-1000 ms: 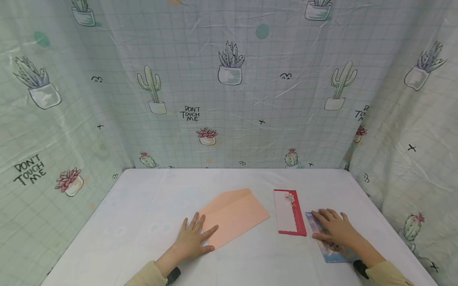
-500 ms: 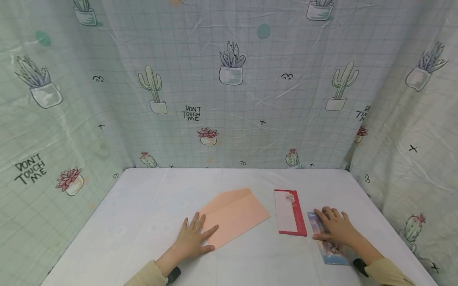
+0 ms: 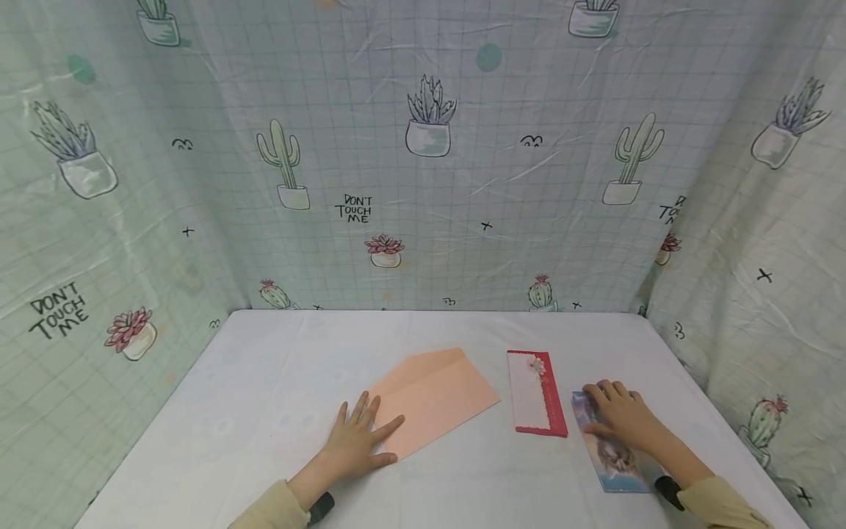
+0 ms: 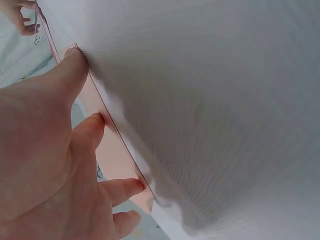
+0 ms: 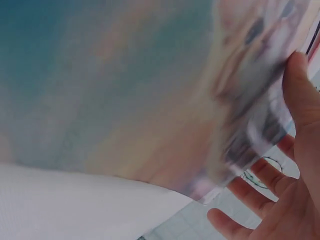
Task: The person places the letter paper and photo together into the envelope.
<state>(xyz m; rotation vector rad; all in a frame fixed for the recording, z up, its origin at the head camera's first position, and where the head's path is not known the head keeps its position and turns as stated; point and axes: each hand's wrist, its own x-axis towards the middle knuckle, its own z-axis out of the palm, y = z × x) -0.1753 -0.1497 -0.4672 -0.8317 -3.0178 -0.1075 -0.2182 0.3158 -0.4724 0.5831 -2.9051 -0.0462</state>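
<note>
A peach envelope (image 3: 436, 400) lies with its flap unfolded toward the back of the table. On its near-left end rests my left hand (image 3: 357, 444), fingers spread. The left wrist view shows that hand's thumb and fingertips along the envelope (image 4: 107, 145) edge. At the right lies a glossy bluish picture card (image 3: 617, 463) with a brown animal-like figure. My right hand (image 3: 624, 415) grips its far part. In the right wrist view the thumb of the right hand (image 5: 295, 165) lies on the card (image 5: 150, 100) face while the fingers reach around its edge.
A red-and-white card with a flower (image 3: 532, 393) lies between the envelope and the picture card. White cloth covers the table (image 3: 277, 367). A curtain printed with cacti (image 3: 429, 184) surrounds its back and sides.
My right hand has shifted slightly back and right, its fingers more curled. The picture card has slid slightly right and toward me. My left hand and the envelope stay in place.
</note>
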